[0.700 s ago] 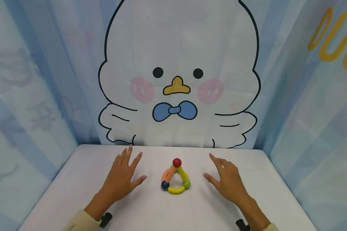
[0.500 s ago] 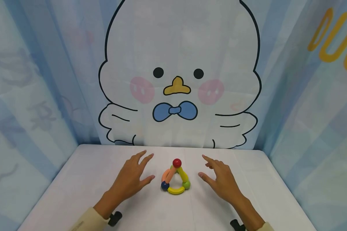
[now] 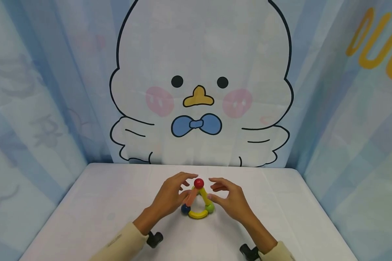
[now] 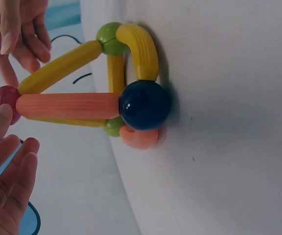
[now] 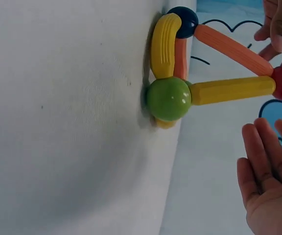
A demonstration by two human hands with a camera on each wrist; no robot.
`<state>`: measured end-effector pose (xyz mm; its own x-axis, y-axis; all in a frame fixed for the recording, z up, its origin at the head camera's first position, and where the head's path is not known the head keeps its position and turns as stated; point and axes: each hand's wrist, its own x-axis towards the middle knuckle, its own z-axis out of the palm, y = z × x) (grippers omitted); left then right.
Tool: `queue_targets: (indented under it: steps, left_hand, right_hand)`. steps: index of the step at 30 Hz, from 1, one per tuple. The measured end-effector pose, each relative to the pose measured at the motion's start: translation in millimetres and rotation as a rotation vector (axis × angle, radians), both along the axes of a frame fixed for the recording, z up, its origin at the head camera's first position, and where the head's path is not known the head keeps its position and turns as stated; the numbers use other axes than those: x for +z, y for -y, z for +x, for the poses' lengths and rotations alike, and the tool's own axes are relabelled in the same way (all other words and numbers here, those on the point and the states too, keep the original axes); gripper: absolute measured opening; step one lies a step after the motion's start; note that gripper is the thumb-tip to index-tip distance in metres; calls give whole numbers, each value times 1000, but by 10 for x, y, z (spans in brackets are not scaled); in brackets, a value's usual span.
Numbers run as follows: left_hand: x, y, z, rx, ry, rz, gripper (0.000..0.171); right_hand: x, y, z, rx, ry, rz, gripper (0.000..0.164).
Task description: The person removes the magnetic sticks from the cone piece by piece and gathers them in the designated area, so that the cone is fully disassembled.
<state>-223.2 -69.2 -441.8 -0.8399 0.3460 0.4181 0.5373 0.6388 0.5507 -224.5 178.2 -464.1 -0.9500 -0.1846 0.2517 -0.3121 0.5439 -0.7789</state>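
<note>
A pyramid of magnetic-looking balls and rods (image 3: 198,215) stands on the white table. A red ball (image 3: 199,183) tops it, with a dark blue ball (image 4: 146,105) and green balls (image 5: 169,99) at the base. Straight orange (image 4: 68,105) and yellow (image 5: 233,90) rods climb to the red ball; curved ones lie along the base. To the left of the upper part is my left hand (image 3: 168,195), its thumb overlapping the red ball in the left wrist view. My right hand (image 3: 233,199) is on the right side, fingers loosely bent. Whether either hand touches the toy, I cannot tell.
Behind the table (image 3: 85,210) hangs a pale blue curtain (image 3: 199,47) with a cartoon bird in a blue bow tie. More curtain runs down both sides. A small black device (image 3: 155,239) sits at the left wrist, another (image 3: 249,251) at the right.
Both hands have moved inward from either side to the pyramid's upper part, with their spread fingers bending a little. The pyramid stays in place.
</note>
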Motion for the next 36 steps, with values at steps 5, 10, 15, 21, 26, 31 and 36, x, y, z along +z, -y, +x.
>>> queue_targets:
  steps: [5, 10, 15, 21, 26, 31, 36]
  left_hand:
    - [-7, -97, -78, -41, -21, 33, 54]
    - [14, -145, -136, -59, -24, 2, 50]
    - [49, -154, -194, -74, -38, -81, 43]
    - [64, -155, -247, -85, -96, -135, 40]
    - [40, -164, -242, -67, -105, -129, 42]
    - [-45, -169, -231, -30, -93, -57, 44]
    - [-115, -149, -223, 8, -50, 39, 45]
  right_hand:
    - [-39, 109, -77, 43, 35, -78, 49]
    - [-77, 193, -143, 55, 73, -116, 42]
    - [-91, 265, -209, 69, 85, -135, 37]
    - [-110, 304, -243, 64, 95, -135, 35]
    - [-106, 309, -242, 62, 80, -138, 36]
    - [-107, 319, -243, 48, 76, -138, 35]
    - [-106, 332, -239, 34, 92, -148, 32]
